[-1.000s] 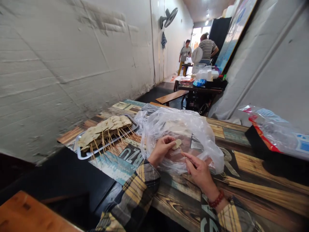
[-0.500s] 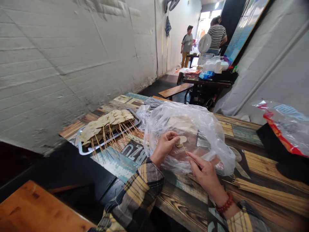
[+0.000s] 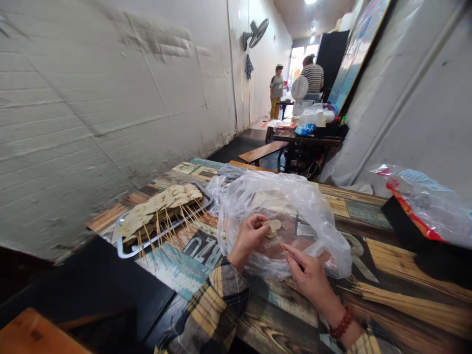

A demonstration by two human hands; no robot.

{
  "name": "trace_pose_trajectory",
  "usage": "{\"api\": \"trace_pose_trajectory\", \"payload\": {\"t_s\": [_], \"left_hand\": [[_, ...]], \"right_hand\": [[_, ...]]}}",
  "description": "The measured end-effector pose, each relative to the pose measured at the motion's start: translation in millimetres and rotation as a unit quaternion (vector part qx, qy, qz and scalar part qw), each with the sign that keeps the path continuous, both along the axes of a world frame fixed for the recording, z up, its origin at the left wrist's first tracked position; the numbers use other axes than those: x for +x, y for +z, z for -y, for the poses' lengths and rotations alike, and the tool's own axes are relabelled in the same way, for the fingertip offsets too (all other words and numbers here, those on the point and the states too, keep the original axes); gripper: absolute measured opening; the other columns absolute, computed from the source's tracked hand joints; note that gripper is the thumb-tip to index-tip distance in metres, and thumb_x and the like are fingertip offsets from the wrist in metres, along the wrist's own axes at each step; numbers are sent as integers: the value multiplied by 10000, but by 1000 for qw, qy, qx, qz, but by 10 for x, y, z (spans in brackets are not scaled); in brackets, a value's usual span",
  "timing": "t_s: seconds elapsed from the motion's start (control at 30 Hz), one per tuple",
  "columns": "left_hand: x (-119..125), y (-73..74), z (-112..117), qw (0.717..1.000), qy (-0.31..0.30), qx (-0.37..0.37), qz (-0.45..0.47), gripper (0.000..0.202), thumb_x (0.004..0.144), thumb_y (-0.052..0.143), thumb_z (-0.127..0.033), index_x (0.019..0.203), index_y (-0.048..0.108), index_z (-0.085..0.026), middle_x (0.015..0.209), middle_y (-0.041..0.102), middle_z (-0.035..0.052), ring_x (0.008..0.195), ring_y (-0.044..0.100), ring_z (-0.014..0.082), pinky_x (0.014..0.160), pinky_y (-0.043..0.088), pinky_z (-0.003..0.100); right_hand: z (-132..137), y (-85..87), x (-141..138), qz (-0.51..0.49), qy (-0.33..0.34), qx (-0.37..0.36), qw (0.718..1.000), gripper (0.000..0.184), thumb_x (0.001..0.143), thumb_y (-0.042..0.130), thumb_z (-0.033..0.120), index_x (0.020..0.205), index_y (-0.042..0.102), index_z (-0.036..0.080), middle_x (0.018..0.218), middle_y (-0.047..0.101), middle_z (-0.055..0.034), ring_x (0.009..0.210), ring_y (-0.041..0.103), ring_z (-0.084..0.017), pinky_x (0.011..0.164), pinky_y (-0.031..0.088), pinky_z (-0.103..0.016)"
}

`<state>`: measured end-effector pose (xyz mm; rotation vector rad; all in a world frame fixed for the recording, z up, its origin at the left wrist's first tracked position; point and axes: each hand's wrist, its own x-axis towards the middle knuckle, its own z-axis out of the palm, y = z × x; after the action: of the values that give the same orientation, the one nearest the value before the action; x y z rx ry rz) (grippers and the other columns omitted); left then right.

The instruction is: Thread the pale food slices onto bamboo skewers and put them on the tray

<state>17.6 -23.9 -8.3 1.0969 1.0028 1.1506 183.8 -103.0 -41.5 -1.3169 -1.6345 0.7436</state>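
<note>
Between thumb and fingers, my left hand (image 3: 251, 240) pinches thin, pale round slices (image 3: 273, 226). My right hand (image 3: 308, 270) is closed on a thin wooden skewer (image 3: 281, 244), whose upper end meets the slices. Both hands are above the near side of a clear plastic bag (image 3: 317, 206) spread on the table; pale contents show through it. To the left, a metal tray (image 3: 123, 251) holds a heap of skewered pale slices (image 3: 162, 204), their sticks pointing toward me. A bundle of bare skewers (image 3: 409, 300) lies right of my right hand.
The patterned wooden table (image 3: 273, 307) carries a grey cloth (image 3: 231, 171) behind the bag. A red-edged plastic package (image 3: 416, 211) rests on a black object at right. Farther back are a bench (image 3: 262, 151), a cluttered table (image 3: 309, 139) and two people (image 3: 276, 91).
The camera view has tilted up slightly, so the table sits lower in the picture. My hands keep the same grip on the slices and skewer, with little visible movement.
</note>
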Motion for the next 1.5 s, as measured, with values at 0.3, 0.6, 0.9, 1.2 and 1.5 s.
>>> {"api": "trace_pose_trajectory", "payload": {"t_s": [0.3, 0.6, 0.9, 1.2, 1.5], "left_hand": [[-49, -50, -74, 999, -9, 34, -25, 206, 666, 702, -276, 783, 583, -156, 712, 640, 0, 638, 580, 116, 613, 434, 221], [-23, -91, -60, 991, 8, 98, -89, 186, 691, 698, -311, 734, 625, -145, 697, 633, 14, 653, 565, 134, 620, 435, 233], [15, -26, 2, 990, 9, 105, -96, 148, 676, 704, -274, 715, 636, -148, 682, 604, 1, 636, 528, 117, 605, 411, 220], [35, -20, 36, 994, -23, 72, -78, 253, 663, 756, -344, 712, 619, -137, 661, 566, -12, 613, 472, 97, 575, 358, 215], [12, -36, 35, 1000, -15, -7, -2, 265, 619, 776, -310, 746, 620, -136, 678, 567, -18, 586, 460, 75, 547, 321, 199]], "right_hand": [[-46, 49, -57, -9, 7, 21, 1000, 364, 899, 466, 230, 1154, 725, 218, 1106, 739, -95, 1006, 709, -251, 888, 561, -401], [-43, 65, -58, -4, 5, 15, 1000, 372, 888, 463, 208, 1154, 722, 202, 1102, 742, -99, 1017, 706, -250, 890, 556, -390], [-41, 23, -22, 29, -2, 2, 1000, 397, 883, 439, 243, 1158, 714, 160, 1102, 740, -108, 987, 712, -256, 869, 563, -403], [-37, -15, -6, 33, -4, 19, 999, 390, 897, 434, 269, 1147, 716, 171, 1125, 730, -109, 1021, 703, -251, 892, 562, -411], [-37, -40, -1, 24, -4, 34, 999, 374, 893, 452, 284, 1126, 727, 182, 1084, 747, -94, 977, 720, -244, 863, 580, -387]]}}
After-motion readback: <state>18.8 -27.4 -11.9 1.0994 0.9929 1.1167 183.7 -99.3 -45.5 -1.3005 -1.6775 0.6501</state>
